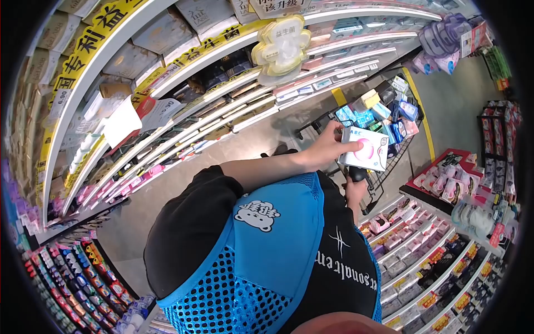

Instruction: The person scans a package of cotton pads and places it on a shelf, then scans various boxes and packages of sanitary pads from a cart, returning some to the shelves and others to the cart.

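Observation:
My left hand (329,146) is closed on a white box (368,149) marked ABC with a pink round print, thumb on its front face and fingers at its edge. Just below the box, my right hand (355,193) is closed around a black rounded object (357,174); its kind does not show, and the box lies close above it. Beyond the box is a wire shopping cart (384,179) filled with several packages, among them a blue pack (364,118), a yellow-topped box (369,100) and a dark blue pack (409,110).
Tall white shelves (233,72) of boxed goods curve along the left and top, with a flower-shaped sign (282,45) jutting out. Low shelves (428,256) of packs stand at the lower right. A red-edged display (448,173) stands right of the cart, near a yellow floor line (428,139).

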Motion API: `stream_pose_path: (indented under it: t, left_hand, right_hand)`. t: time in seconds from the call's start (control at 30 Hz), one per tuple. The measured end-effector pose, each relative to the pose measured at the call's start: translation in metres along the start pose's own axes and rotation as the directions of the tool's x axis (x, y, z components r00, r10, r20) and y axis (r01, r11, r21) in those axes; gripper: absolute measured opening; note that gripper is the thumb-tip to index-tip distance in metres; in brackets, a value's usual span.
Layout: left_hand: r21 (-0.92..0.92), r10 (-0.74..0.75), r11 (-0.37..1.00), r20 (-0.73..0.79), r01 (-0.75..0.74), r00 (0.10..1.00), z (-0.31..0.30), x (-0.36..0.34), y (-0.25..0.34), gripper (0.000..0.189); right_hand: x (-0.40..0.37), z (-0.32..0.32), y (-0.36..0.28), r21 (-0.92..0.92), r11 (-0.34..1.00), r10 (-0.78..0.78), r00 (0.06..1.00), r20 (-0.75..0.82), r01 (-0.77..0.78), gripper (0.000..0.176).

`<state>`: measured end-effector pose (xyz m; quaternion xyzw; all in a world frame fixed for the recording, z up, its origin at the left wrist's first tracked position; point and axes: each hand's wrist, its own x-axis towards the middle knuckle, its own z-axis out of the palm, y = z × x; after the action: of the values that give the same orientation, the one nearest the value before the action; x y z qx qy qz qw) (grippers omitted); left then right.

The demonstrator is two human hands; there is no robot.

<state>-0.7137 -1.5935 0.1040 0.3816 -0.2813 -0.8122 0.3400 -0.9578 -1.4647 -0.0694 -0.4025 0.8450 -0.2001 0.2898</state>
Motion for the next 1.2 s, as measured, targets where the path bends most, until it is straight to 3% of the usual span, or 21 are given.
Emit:
stream_pose_path:
  t: [0.3,0.37,0.43,0.53,0.6,0.7,0.73,0.83,0.87,0.93,0.97,1.0,1.03,1.1,1.2]
  left_hand:
    - [0.074,-0.052,0.996,-0.077,0.057,0.996,-0.039,-0.01,-0.026,0.076]
    - [0.144,-0.013,0.989,-0.131,0.032,0.991,-0.05,-0.012,-0.036,0.073]
    - [0.089,-0.015,0.996,-0.151,0.029,0.988,-0.061,-0.024,-0.034,0.075]
    - [-0.024,-0.044,0.999,-0.147,0.041,0.988,-0.077,-0.043,-0.026,0.087]
    - [-0.022,-0.021,1.0,-0.241,0.016,0.97,-0.085,-0.051,-0.028,0.09]
    - [-0.056,-0.015,0.998,-0.313,-0.003,0.95,-0.099,-0.053,-0.035,0.095]
    - [-0.09,-0.029,0.996,-0.316,0.001,0.948,-0.103,-0.053,-0.035,0.095]
    - [-0.266,-0.096,0.963,-0.232,0.031,0.968,-0.107,-0.054,-0.028,0.087]
    - [-0.361,-0.104,0.932,-0.172,0.035,0.98,-0.103,-0.058,-0.021,0.084]
    - [-0.478,-0.079,0.878,-0.116,0.014,0.99,-0.095,-0.062,-0.009,0.069]
    - [-0.494,-0.053,0.869,-0.046,0.024,0.998,-0.091,-0.06,-0.008,0.06]
    - [-0.528,-0.003,0.849,-0.001,0.002,1.0,-0.088,-0.052,-0.015,0.062]
    - [-0.527,0.034,0.85,0.017,-0.02,0.999,-0.081,-0.051,-0.015,0.054]
    - [-0.579,0.008,0.815,0.067,0.032,0.998,-0.079,-0.04,-0.034,0.05]
    - [-0.53,-0.072,0.844,0.049,0.087,0.996,-0.071,-0.029,-0.039,0.052]
  right_hand:
    - [0.003,0.024,0.023,-0.263,0.965,-0.074,0.973,-0.216,0.015,0.042]
    - [0.007,0.024,0.024,-0.241,0.968,0.031,0.988,-0.153,-0.068,0.041]
    - [-0.005,0.014,-0.014,-0.246,0.964,0.074,0.991,-0.115,-0.1,0.039]
    - [-0.003,0.018,-0.027,-0.261,0.965,0.028,1.0,-0.007,-0.029,0.042]
    - [-0.005,0.016,-0.051,-0.252,0.968,0.019,0.997,0.081,0.002,0.041]
    - [0.001,0.027,-0.061,-0.126,0.987,-0.086,0.991,0.105,0.099,0.038]
    - [0.004,0.032,-0.061,-0.075,0.995,-0.055,0.993,0.106,0.063,0.036]
    - [0.016,0.037,-0.049,0.034,0.987,-0.162,0.982,0.102,0.159,0.036]
    - [0.02,0.035,-0.039,-0.01,0.997,-0.069,0.982,0.173,0.071,0.032]
    - [0.033,0.037,0.002,-0.296,0.894,-0.361,0.932,-0.031,0.336,0.041]
    - [0.036,0.045,0.017,-0.427,0.842,-0.429,0.89,-0.156,0.331,0.041]
    - [0.022,0.036,-0.013,-0.322,0.913,-0.289,0.954,-0.079,0.25,0.037]
    - [0.019,0.034,-0.02,-0.259,0.952,-0.182,0.981,-0.059,0.161,0.038]
    - [0.017,0.026,-0.028,-0.265,0.958,-0.094,0.994,0.056,0.106,0.038]
    - [0.008,0.026,-0.033,-0.155,0.968,-0.208,0.977,-0.046,0.198,0.037]
